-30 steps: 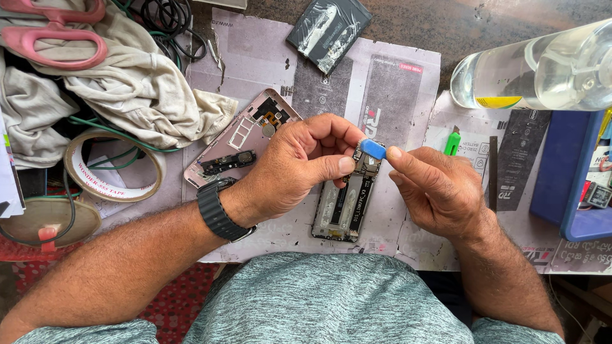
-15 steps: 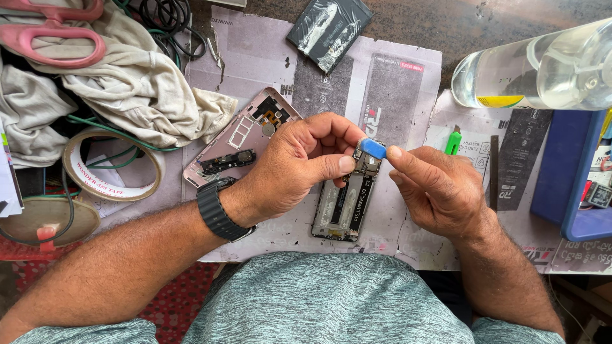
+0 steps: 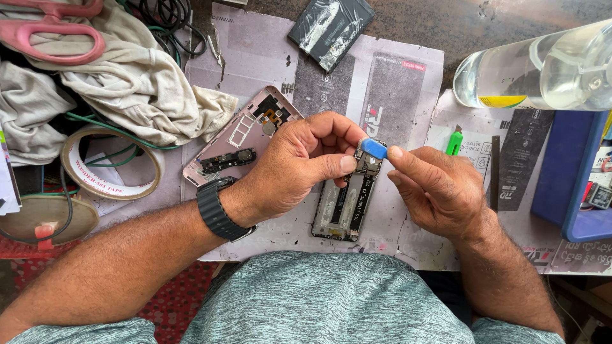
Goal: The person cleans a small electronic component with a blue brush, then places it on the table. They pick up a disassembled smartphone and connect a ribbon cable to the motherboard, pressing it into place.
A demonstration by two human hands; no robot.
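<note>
A: Left hand (image 3: 296, 167), black wristwatch (image 3: 218, 209) on the wrist. Fingers curled, thumb and forefinger pressed together over the top end of the opened phone frame with exposed grey metal interior (image 3: 345, 205)

B: And the right hand (image 3: 440, 191)?

A: Fingers closed on a small flat blue plastic pick (image 3: 374, 148), pinched between thumb and forefinger, tip set at the frame's upper edge. The two hands nearly meet there

B: Where does the frame lie?

A: Flat on printed paper sheets (image 3: 268, 57) spread over the tabletop, in front of the person's grey shirt, long axis running away from the body

B: Around it?

A: Left of the left hand, a rose-gold phone back cover (image 3: 239, 137), inner side up. Further left, a roll of clear tape (image 3: 111, 162), a crumpled beige cloth (image 3: 127, 76), pink-handled scissors (image 3: 54, 28) at the top corner. Above, a black battery in plastic wrap (image 3: 329, 24). Right side: a clear plastic bottle lying down (image 3: 535, 67), a small green tool (image 3: 454, 143), a blue tray (image 3: 574, 172)
</note>
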